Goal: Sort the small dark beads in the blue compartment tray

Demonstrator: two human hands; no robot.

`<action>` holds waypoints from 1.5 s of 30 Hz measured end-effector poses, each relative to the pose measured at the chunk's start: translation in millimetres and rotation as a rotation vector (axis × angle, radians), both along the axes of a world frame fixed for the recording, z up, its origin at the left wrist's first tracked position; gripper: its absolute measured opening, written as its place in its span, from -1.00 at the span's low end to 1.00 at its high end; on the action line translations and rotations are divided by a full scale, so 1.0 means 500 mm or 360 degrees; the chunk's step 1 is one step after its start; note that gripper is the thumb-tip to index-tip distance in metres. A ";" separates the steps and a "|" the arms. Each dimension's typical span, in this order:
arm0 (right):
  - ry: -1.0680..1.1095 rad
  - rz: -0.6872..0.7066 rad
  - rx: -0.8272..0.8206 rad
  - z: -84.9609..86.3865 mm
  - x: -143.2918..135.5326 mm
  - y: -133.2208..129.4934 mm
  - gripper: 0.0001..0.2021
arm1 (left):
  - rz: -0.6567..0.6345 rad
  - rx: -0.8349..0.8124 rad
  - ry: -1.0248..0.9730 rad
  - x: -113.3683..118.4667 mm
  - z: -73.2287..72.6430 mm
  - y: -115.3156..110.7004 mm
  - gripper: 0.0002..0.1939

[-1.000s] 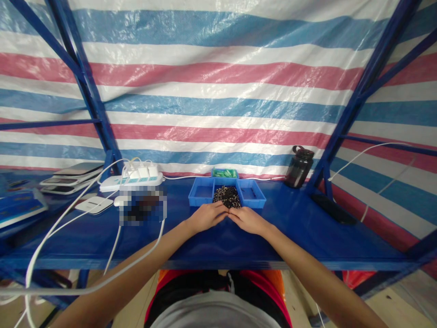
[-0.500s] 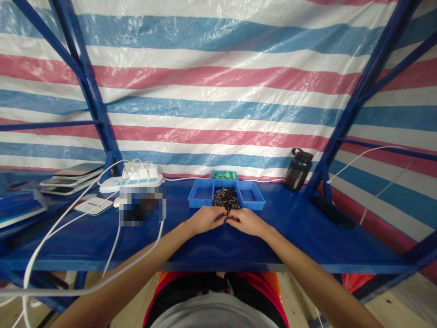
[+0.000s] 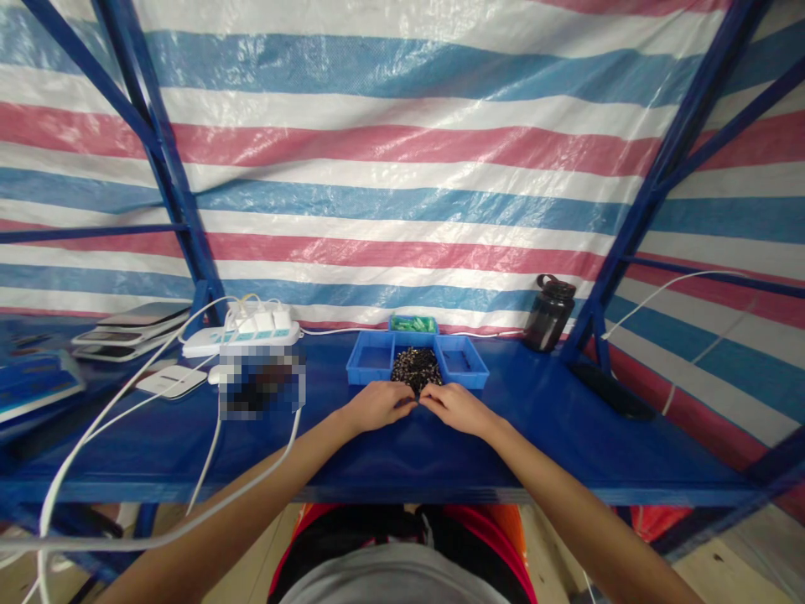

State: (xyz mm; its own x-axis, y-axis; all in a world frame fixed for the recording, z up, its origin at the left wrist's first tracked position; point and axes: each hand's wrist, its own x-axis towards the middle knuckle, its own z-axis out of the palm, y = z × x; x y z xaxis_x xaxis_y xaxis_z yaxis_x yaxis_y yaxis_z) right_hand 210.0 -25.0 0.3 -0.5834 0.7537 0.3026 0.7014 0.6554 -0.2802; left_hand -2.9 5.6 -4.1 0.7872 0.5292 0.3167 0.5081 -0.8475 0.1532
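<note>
At the near edge of a heap of small black and metallic parts point(image 3: 416, 366), my left hand point(image 3: 382, 405) and my right hand point(image 3: 458, 407) meet almost fingertip to fingertip. Both hands are closed in a pinch; whatever lies between the fingers is too small to make out. The heap sits between a blue tray on the left point(image 3: 371, 374) and a blue tray on the right point(image 3: 464, 379). A few small dark pieces lie in the right tray. Behind the heap is a blue bin point(image 3: 413, 317) with green pieces inside.
A white power strip point(image 3: 242, 337) with plugs and cables stands at the left. Beside it are a white flat box point(image 3: 172, 380) and stacked devices point(image 3: 135, 327). A dark bottle point(image 3: 549, 315) stands at the back right, near a black flat object point(image 3: 613, 391) on the blue table point(image 3: 553, 453).
The hands stay in nearly the same place, with the fingertips shifting only slightly. The heap and trays have not visibly changed.
</note>
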 end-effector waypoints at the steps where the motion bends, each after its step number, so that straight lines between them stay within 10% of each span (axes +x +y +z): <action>1: 0.0005 -0.0003 0.0002 0.000 0.000 0.000 -0.82 | 0.0014 -0.0015 0.0000 -0.001 -0.001 0.001 -0.82; 45: 0.0016 -0.0020 0.0176 -0.007 -0.002 -0.003 -0.83 | -0.0027 -0.0077 0.0051 0.003 -0.001 -0.004 -0.78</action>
